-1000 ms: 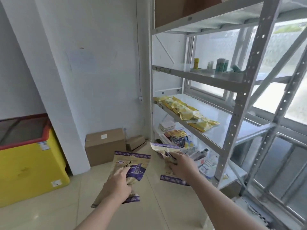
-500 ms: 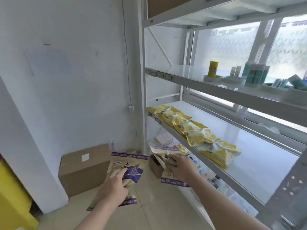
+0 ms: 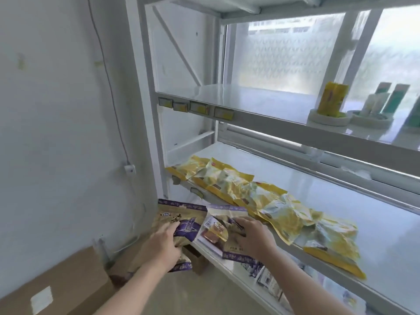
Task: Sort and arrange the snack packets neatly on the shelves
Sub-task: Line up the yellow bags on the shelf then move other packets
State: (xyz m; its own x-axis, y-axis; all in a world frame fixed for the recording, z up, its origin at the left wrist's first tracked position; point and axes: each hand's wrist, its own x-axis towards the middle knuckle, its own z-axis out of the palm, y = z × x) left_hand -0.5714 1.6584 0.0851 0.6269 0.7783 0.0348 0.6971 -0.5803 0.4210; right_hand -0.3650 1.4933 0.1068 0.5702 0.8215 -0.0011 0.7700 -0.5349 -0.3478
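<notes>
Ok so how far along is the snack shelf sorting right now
Done: a row of yellow packets lies along the front of the middle shelf. In hand: the left hand holds a brown-and-purple packet, the right hand a second packet like it, neither shelved yet. Left: placing those two; bare shelf space shows behind the row.

A single wide-angle camera on the person's head looks forward and down, facing a white shelf rack (image 3: pixel 261 119) that runs from the centre out to the right, with a pale wall (image 3: pixel 56 133) on the left. It is close in: both forearms rise from the bottom edge, the left hand (image 3: pixel 162 244) gripping the left packet (image 3: pixel 179 220) and the right hand (image 3: pixel 252 237) gripping the right packet (image 3: pixel 216 233) low in the middle. Two shelves show their tops, the highest its underside.
</notes>
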